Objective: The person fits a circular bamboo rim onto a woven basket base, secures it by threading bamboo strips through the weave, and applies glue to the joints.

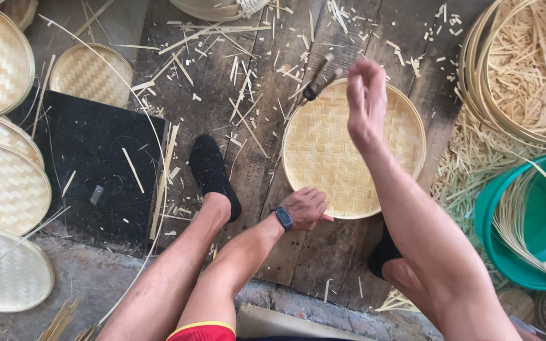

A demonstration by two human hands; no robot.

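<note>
A round woven bamboo tray (pixel 323 151) lies flat on dark wooden planks between my feet. My left hand (pixel 304 207), with a dark watch on the wrist, grips the tray's near rim. My right hand (pixel 366 101) is raised above the tray's far half, blurred, with the fingers pinched together at the top. Whether anything is in it is hidden by the blur. A dark-handled tool (pixel 316 81) lies at the tray's far-left rim, apart from the right hand. My left foot in a black sock (pixel 213 170) rests to the left of the tray.
Several finished woven trays (pixel 4 189) are spread out at the left around a black mat (pixel 96 164). A large basket of bamboo offcuts (pixel 526 63) stands at the top right, and a green plastic tub (pixel 538 221) holding strips below it. Splinters litter the planks.
</note>
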